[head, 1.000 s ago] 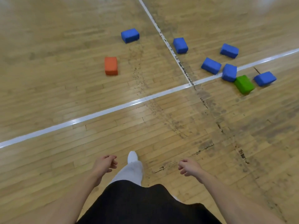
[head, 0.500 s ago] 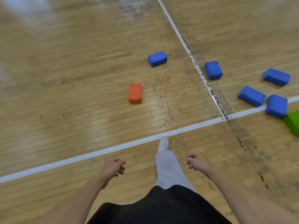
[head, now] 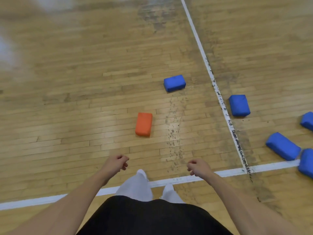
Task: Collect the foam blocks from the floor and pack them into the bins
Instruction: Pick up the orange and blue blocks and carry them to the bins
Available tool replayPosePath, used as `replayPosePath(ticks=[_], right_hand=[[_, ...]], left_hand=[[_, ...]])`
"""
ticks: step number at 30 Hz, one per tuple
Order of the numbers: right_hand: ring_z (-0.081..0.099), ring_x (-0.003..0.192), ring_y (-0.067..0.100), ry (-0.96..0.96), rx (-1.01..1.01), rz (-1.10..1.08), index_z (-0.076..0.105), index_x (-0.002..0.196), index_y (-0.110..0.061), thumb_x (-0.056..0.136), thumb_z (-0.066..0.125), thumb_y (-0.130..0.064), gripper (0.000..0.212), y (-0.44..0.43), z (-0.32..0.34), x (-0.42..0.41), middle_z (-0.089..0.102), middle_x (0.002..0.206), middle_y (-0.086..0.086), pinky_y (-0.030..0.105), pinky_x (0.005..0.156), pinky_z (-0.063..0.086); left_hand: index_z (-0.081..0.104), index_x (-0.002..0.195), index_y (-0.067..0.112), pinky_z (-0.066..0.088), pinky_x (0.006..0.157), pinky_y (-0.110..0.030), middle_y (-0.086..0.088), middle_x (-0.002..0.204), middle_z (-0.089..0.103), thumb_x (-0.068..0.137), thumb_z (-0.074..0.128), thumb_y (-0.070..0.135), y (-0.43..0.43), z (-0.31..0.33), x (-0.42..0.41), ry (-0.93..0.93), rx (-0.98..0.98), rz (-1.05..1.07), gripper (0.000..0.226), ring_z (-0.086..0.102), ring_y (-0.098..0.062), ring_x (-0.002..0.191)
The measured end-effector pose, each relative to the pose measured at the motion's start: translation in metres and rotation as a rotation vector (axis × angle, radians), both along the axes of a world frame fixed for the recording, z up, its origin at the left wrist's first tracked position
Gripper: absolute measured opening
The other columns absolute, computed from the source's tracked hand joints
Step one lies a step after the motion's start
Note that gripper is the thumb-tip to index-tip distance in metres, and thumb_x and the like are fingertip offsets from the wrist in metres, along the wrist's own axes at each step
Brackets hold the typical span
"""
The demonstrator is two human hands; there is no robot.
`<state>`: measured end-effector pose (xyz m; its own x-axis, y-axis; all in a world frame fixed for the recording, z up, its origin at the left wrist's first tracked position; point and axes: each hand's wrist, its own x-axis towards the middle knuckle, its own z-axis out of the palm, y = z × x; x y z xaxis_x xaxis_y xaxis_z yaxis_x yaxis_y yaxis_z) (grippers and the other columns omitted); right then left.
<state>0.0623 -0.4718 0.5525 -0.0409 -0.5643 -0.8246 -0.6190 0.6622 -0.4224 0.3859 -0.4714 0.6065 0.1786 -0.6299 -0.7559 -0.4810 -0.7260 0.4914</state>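
Over the last second the person has walked forward, so the blocks sit lower and nearer in view, the green one has slid out past the right edge, and the feet now reach the white line (head: 228, 172). This reads as an approach: nothing is picked up yet and no bin shows.

The left hand (head: 116, 162) hangs with its grip loosely curled, holding nothing. Just ahead of it the orange block (head: 144, 124) lies flat on the floor (head: 67, 99), likely the first pick. Its long axis runs away from the person, the far end leaning slightly right. The blue block (head: 174, 83) beyond lies crosswise, its long axis left to right. The right hand (head: 197, 167) is likewise slack and empty. Across the long line, a second blue block (head: 239, 105) points roughly away, and more blue blocks (head: 282, 146) cluster at the right edge.
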Motion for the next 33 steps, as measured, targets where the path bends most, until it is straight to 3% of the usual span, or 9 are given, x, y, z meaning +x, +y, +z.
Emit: replayPosePath(ticks=[3,8,13,16,19,23,26,30,33], right_hand=[[0.061,0.072,0.016,0.015,0.006,0.03,0.062,0.107,0.004,0.097,0.051,-0.02,0.029,-0.068,-0.006,0.01,0.066,0.094,0.01,0.032,0.069,0.045],[0.067,0.084,0.021,0.056,0.015,0.055,0.065,0.098,-0.007,0.096,0.052,-0.021,0.019,-0.174,-0.022,0.037,0.068,0.093,0.004,0.037,0.081,0.052],[0.064,0.075,0.022,0.093,0.077,0.165,0.064,0.082,-0.014,0.091,0.054,-0.019,0.015,-0.281,-0.044,0.069,0.072,0.094,0.013,0.037,0.08,0.052],[0.067,0.083,0.022,0.03,-0.009,0.203,0.066,0.092,-0.015,0.092,0.053,-0.023,0.015,-0.353,-0.056,0.103,0.071,0.093,0.006,0.031,0.072,0.048],[0.064,0.09,0.019,-0.067,-0.081,0.248,0.064,0.1,-0.018,0.094,0.052,-0.027,0.016,-0.412,-0.091,0.137,0.067,0.097,0.001,0.03,0.076,0.047],[0.062,0.091,0.016,-0.108,-0.1,0.337,0.065,0.102,-0.02,0.094,0.052,-0.028,0.017,-0.455,-0.192,0.158,0.065,0.096,-0.003,0.03,0.077,0.048],[0.064,0.092,0.018,-0.136,-0.06,0.345,0.067,0.097,-0.019,0.091,0.054,-0.027,0.017,-0.47,-0.301,0.163,0.068,0.095,-0.003,0.041,0.086,0.051],[0.066,0.088,0.025,-0.137,0.019,0.151,0.068,0.092,-0.012,0.087,0.056,-0.018,0.014,-0.469,-0.445,0.168,0.07,0.09,0.003,0.047,0.088,0.052],[0.066,0.09,0.024,-0.125,0.041,0.065,0.062,0.083,-0.02,0.088,0.054,-0.016,0.01,-0.465,-0.55,0.174,0.066,0.086,-0.002,0.048,0.089,0.053]], left_hand=[[0.067,0.096,0.015,0.047,0.078,-0.032,-0.008,0.092,0.069,0.095,0.05,0.025,-0.056,-0.019,0.004,0.026,0.036,0.021,0.019,0.063,-0.02,0.084],[0.066,0.098,0.014,0.045,0.072,-0.029,-0.005,0.09,0.068,0.095,0.05,0.025,-0.161,-0.055,0.026,0.06,0.068,0.004,0.02,0.063,-0.017,0.08],[0.067,0.096,0.01,0.046,0.071,-0.032,-0.005,0.084,0.067,0.093,0.05,0.021,-0.268,-0.085,0.054,0.026,0.094,-0.049,0.02,0.06,-0.018,0.075],[0.065,0.096,0.015,0.048,0.076,-0.033,-0.001,0.081,0.065,0.092,0.048,0.02,-0.326,-0.109,0.065,-0.068,0.062,-0.226,0.018,0.061,-0.02,0.079],[0.063,0.101,0.019,0.046,0.073,-0.031,0.004,0.084,0.062,0.093,0.047,0.021,-0.369,-0.152,0.063,-0.12,0.061,-0.388,0.018,0.059,-0.017,0.081],[0.062,0.109,0.02,0.041,0.071,-0.028,0.006,0.092,0.061,0.093,0.046,0.021,-0.401,-0.255,0.055,-0.178,0.019,-0.548,0.023,0.056,-0.014,0.087],[0.058,0.118,0.021,0.043,0.081,-0.029,0.004,0.105,0.063,0.091,0.049,0.022,-0.407,-0.359,0.051,-0.215,-0.047,-0.637,0.029,0.059,-0.018,0.1],[0.045,0.134,0.019,0.042,0.094,-0.035,-0.002,0.129,0.051,0.091,0.052,0.028,-0.404,-0.505,0.049,-0.268,0.019,-0.577,0.045,0.054,-0.024,0.114],[0.035,0.141,0.015,0.043,0.095,-0.039,-0.007,0.135,0.041,0.089,0.057,0.031,-0.405,-0.599,0.051,-0.337,0.002,-0.631,0.059,0.051,-0.029,0.118]])
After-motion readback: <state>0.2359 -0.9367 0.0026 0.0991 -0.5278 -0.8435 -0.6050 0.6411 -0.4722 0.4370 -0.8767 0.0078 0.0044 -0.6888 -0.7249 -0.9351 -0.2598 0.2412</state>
